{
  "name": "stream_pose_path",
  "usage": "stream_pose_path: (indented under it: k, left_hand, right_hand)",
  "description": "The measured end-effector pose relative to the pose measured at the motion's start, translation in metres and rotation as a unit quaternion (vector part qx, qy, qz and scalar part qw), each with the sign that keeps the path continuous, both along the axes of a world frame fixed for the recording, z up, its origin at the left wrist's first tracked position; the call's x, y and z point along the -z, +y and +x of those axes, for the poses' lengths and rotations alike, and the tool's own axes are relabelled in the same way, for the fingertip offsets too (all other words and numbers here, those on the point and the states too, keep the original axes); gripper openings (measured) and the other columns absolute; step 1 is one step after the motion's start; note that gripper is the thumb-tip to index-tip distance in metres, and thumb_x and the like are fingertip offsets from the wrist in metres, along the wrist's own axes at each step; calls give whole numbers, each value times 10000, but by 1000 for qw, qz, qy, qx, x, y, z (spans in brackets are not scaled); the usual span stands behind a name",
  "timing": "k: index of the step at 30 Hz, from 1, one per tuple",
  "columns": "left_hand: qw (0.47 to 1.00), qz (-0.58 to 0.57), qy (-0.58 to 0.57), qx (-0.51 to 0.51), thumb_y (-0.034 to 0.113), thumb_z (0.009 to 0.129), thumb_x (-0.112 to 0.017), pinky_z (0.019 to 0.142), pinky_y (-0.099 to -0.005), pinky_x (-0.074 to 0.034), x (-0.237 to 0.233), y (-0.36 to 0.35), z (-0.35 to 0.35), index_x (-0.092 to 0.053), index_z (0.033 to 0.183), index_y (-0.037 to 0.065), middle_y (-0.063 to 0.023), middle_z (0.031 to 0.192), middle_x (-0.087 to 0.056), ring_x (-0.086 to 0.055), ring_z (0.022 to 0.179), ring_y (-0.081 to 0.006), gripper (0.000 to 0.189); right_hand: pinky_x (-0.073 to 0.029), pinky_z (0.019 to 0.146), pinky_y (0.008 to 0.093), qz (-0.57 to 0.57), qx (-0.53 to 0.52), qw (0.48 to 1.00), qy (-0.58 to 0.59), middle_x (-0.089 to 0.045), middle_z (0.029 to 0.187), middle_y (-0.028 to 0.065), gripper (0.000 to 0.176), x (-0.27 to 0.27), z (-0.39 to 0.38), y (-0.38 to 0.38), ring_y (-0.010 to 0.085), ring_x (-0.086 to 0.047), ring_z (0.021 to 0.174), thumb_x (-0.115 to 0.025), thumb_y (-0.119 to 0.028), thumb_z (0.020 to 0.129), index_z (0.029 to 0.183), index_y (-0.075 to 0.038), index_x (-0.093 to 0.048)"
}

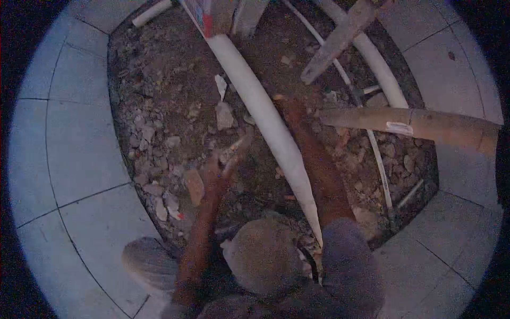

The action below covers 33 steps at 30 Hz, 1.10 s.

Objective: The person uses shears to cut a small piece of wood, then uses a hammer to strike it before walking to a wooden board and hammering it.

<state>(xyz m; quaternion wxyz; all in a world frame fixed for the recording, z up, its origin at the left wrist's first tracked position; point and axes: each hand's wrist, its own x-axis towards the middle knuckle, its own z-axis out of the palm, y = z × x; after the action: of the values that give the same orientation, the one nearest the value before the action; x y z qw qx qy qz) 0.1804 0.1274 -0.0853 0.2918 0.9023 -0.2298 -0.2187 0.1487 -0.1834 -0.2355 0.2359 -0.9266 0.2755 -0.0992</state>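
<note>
My left hand (218,173) is low over the dirt (180,95), left of a thick white pipe (265,117). Its fingers close around a pale, narrow piece (238,145), whose kind is blurred. On the pipe's other side my right forearm reaches forward, close alongside it. My right hand (293,109) is down at the dark soil, its fingers smeared and dim. A flat brownish stone (194,187) lies just left of my left wrist, and a grey stone (224,115) sits beyond that hand.
A brown board (457,127) with a white label juts in from the right. Behind it a weathered wooden plank (340,42) slants down to the soil. Thinner white pipes (380,170) cross the right side. Rubble (146,130) lines the left, and pale tiles (90,154) surround the pit.
</note>
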Motion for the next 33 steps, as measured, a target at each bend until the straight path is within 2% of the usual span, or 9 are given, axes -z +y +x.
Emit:
stream_pose_path:
  k: [4,6,9,13,16,19,25,31,33]
  left_hand:
    - [956,-27,-263,123,396,846,-573,825,-409,-430,10,5,-5,-483,1162,28,-198,1000,-582,-559,937,-333,493]
    - [986,51,-129,88,382,848,-576,741,-394,-444,-49,-14,-14,-481,1170,42,-178,889,-595,-572,850,-314,478]
    - [994,-73,75,14,392,839,-586,671,-415,-445,-20,-11,-12,-467,1175,31,-175,802,-587,-571,751,-329,508]
    - [981,45,-158,105,373,829,-606,652,-428,-453,-9,-5,-12,-463,1167,23,-204,811,-587,-578,737,-349,507]
    - [999,22,37,0,363,815,-621,656,-439,-453,10,-5,-7,-463,1153,13,-229,830,-591,-587,750,-373,511]
    - [984,-136,-91,75,358,814,-617,662,-446,-454,23,3,-9,-483,1132,21,-232,868,-599,-593,785,-381,482]
    - [987,-99,31,124,353,816,-616,737,-427,-455,-9,-3,6,-526,1085,62,-175,923,-609,-585,870,-359,406]
    - [965,-139,156,159,385,814,-610,842,-427,-420,-5,5,12,-495,1163,70,-196,1070,-567,-542,1005,-353,484]
    - [977,-127,-6,171,383,808,-617,857,-428,-415,24,12,8,-491,1177,56,-196,1121,-546,-531,1039,-342,509]
  right_hand:
    - [-435,854,394,77,-51,996,-5,-587,1012,188,438,19,11,-12,308,-566,957,-585,-216,817,1177,11,-481]
    - [-429,865,384,106,-58,992,-36,-589,1017,182,444,29,16,-17,296,-565,966,-581,-230,827,1185,12,-477]
    - [-420,882,370,182,-80,972,-129,-592,1024,174,453,40,22,-29,279,-565,979,-575,-251,843,1196,14,-471]
    - [-407,904,351,440,-195,791,-376,-595,1033,162,468,36,11,-42,256,-564,997,-567,-279,864,1212,16,-463]
    - [-455,843,325,315,-33,933,-169,-601,968,128,422,-44,-36,-8,215,-585,914,-615,-269,841,1144,-2,-493]
    - [-482,744,336,533,42,800,-273,-611,842,116,410,-120,-59,35,198,-593,783,-612,-183,841,1155,3,-426]
    - [-477,794,345,522,20,801,-291,-615,890,101,369,-177,-84,86,198,-600,808,-625,-189,827,1114,-14,-472]
    - [-474,773,349,143,-222,953,-151,-608,928,116,134,-216,-64,128,233,-597,886,-585,-98,839,942,-12,-594]
    - [-474,772,347,293,-156,939,-90,-607,952,127,178,-214,-61,143,251,-605,880,-581,-109,833,993,-33,-599]
